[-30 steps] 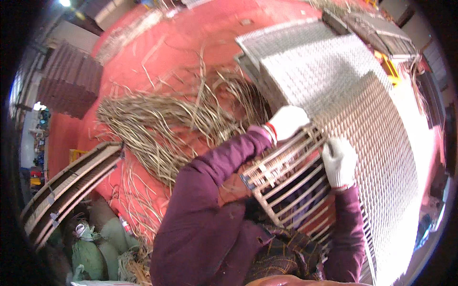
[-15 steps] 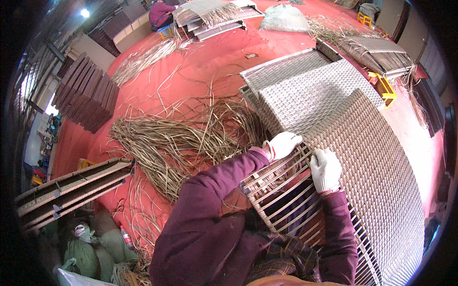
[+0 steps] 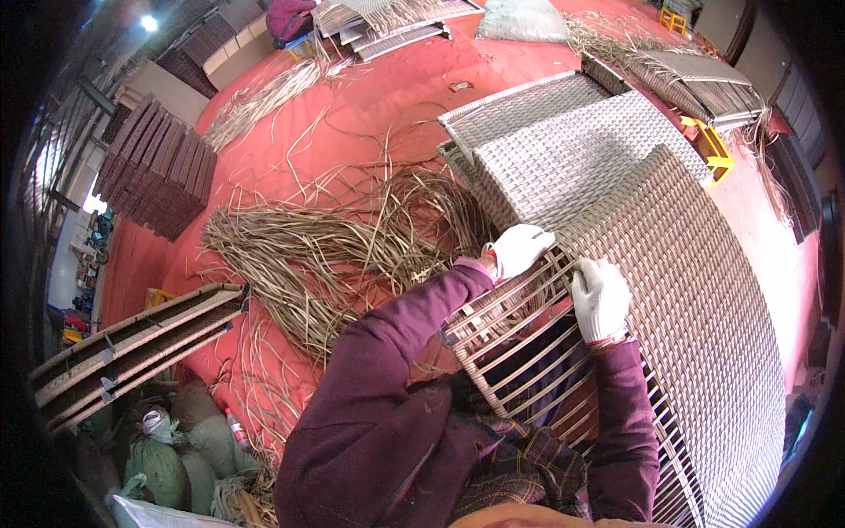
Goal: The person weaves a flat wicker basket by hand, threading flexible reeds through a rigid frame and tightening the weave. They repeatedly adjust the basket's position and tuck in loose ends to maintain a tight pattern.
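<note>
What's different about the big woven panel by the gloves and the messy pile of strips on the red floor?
The woven panel has neat rows, but the pile of strips is loose and tangled. The woven panel makes one broad, curved sheet, while the pile of strips bends every which way. The left hand and right hand are at the woven panel's edge; the pile of strips lies apart. Both look brownish.

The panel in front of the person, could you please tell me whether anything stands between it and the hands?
Nothing visible but the white gloves: the left hand and right hand are both at the panel, along its woven edge.
</note>
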Demonstrator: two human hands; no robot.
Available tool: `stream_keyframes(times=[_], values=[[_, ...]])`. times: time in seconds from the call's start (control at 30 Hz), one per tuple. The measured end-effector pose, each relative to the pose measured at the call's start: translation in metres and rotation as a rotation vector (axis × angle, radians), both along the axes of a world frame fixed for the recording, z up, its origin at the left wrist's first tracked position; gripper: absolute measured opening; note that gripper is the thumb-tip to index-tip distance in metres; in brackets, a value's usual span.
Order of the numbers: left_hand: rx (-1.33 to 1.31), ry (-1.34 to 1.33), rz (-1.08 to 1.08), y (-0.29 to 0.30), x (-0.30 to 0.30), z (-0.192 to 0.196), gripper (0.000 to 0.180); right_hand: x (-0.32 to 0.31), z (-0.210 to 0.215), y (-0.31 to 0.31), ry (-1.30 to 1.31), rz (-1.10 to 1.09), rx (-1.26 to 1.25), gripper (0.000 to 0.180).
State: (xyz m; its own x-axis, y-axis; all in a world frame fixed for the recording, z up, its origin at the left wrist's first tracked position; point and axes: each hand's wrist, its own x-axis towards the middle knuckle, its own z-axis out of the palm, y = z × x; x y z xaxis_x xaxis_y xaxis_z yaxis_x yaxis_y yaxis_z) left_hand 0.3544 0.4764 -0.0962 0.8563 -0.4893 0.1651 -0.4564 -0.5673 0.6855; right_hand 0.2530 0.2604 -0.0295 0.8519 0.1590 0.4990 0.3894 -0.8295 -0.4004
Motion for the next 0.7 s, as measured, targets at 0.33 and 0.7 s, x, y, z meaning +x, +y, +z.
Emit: stream_keyframes(times=[0.33, 0.7], values=[[-0.009, -0.020, -0.016, 0.0005, 0.0016, -0.0045, 0.039, 0.0000, 0.0007, -0.0011, 0.010, 0.007, 0.018, 0.009], [-0.046, 0.108, 0.011, -0.0003, 0.0001, 0.0023, 0.041, -0.0023, 0.0017, -0.0027, 0.018, 0.018, 0.065, 0.010]])
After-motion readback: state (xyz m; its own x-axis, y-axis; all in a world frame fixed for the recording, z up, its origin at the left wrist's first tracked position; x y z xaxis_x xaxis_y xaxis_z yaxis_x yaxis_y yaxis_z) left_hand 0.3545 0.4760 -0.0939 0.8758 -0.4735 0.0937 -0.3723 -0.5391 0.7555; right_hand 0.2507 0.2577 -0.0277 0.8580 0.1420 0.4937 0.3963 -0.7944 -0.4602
